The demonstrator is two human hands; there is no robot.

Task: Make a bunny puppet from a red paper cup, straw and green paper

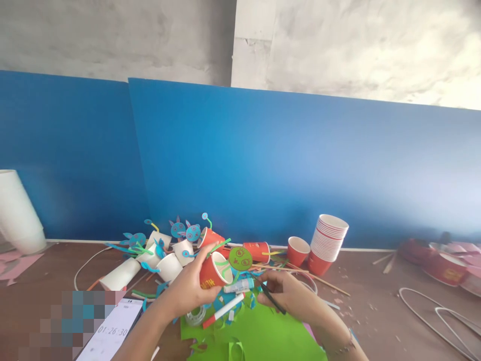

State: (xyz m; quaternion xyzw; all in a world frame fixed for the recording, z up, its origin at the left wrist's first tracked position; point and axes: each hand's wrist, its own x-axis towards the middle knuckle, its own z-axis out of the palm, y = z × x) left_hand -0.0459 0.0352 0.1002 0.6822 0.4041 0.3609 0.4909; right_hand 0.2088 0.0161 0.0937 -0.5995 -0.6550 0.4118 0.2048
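Observation:
My left hand (186, 283) is wrapped around a red paper cup (209, 275), tilted with its mouth toward the right. Green strips show at the cup's opening, and a round green paper face (240, 258) with drawn eyes sits just right of it. Closed around a slim black tool (273, 299), my right hand (287, 292) is close to the face; the tool's exact kind is unclear. Below the cup lie a white and blue glue stick (239, 286), a white marker with a red cap (223, 311) and a clear tape roll (196, 316). Cut green paper (263, 331) spreads underneath.
Behind my left hand, several cups with blue animal faces (178, 229) are heaped. A cup stack (327, 243) and a single red cup (298, 250) stand right of centre. A phone (112, 331) lies front left; a white cable (432, 311) curls at right. A blue partition (240, 160) rises behind.

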